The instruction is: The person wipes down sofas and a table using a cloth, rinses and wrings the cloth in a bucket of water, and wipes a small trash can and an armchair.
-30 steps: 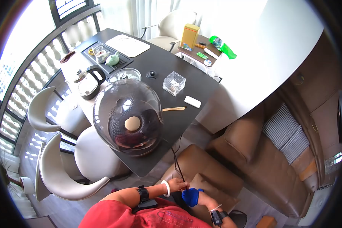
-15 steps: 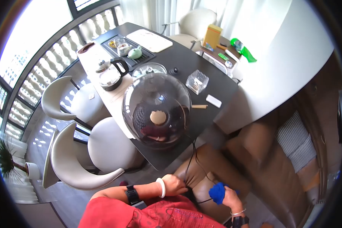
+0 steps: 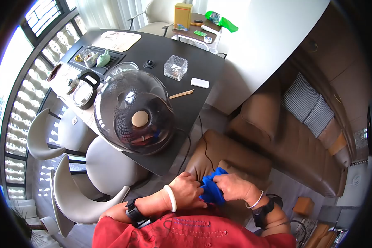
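Observation:
A blue cloth [image 3: 212, 189] is bunched in my right hand [image 3: 235, 188], its fingers closed on it. Beside it, my left hand [image 3: 187, 191] is curled round a black cable [image 3: 189, 149] that comes down from the table; its grip is partly hidden. The cloth touches the fingers of my left hand, and a second black cord [image 3: 204, 142] passes down behind it. Beyond my hands, a large dark see-through dome [image 3: 132, 93] with a round tan knob stands near the table's corner.
The black table [image 3: 153, 51] holds a glass kettle [image 3: 83, 91], a teapot [image 3: 103, 58], a glass ashtray [image 3: 175, 67], a white box [image 3: 200, 83] and thin sticks [image 3: 181, 94]. Pale chairs [image 3: 107, 165] stand at left. A brown leather stool [image 3: 231, 155] and sofa [image 3: 293, 149] are at right.
My right hand has brought the blue cloth up and left against my left hand, at the cable. The head view has turned right, so the table appears further left.

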A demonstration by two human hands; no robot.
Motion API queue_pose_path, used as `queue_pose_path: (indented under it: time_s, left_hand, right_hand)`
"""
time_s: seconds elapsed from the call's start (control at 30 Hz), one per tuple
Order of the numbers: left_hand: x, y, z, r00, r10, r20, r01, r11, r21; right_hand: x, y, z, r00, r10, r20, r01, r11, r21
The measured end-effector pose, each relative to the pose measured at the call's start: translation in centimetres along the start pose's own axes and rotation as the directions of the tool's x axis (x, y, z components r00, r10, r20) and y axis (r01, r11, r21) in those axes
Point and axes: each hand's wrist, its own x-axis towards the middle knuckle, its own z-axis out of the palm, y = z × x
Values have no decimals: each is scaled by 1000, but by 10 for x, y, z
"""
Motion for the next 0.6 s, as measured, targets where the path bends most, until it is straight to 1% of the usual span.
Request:
queue_pose_path:
  time_s: [0.03,0.07,0.1,0.13,0.17,0.23,0.27,0.3,0.37,0.4,0.43,0.5,0.53,0.57,0.6]
  left_hand:
    - [-2,-2,9,994,-23,103,19,999,37]
    - [-5,-5,17,994,-18,106,14,999,37]
    - [-11,-9,23,998,5,62,-1,997,-77]
    - [-15,-13,27,1000,23,16,-19,982,-188]
    - [-18,-15,24,999,26,20,-21,982,-190]
    - [-21,-17,16,998,9,-59,-25,962,-272]
    - [-24,-18,7,999,32,-29,-40,943,-331]
    - [-30,-22,-4,998,57,-32,-65,913,-403]
    - [-52,-38,-23,997,-8,-79,-35,849,-527]
    - [-66,-42,-39,996,-76,-42,39,827,-560]
    - [-79,-46,-51,990,-142,-4,113,799,-590]
    - [-97,-52,-54,952,-257,163,305,818,-488]
    - [-102,-56,-44,905,-312,288,398,858,-323]
    - [-95,-55,-38,905,-317,284,402,857,-324]
    - [-83,-50,-31,908,-338,247,404,862,-306]
  right_hand:
    - [2,0,-2,994,-109,-32,108,994,-21]
    - [3,0,-4,993,-106,-46,105,994,-19]
    - [4,1,-5,993,-102,-59,101,995,-16]
    - [5,9,-2,994,-102,-34,101,995,-24]
    - [5,11,-1,995,-101,-21,100,995,-27]
    - [7,13,0,994,-107,19,107,994,-15]
    - [7,14,-1,993,-111,32,111,994,-10]
    - [7,15,-2,992,-115,45,116,993,-5]
    - [1,26,-8,993,-42,-108,43,999,13]
    - [-3,36,-14,983,-60,-173,53,997,-48]
    - [-8,47,-18,968,63,-242,-87,992,-92]
    - [-18,67,-32,954,90,-285,-133,982,-133]
    - [-18,66,-36,955,86,-284,-130,982,-139]
    - [-19,61,-40,951,72,-299,-131,975,-181]
    - [-17,51,-44,950,64,-307,-130,972,-198]
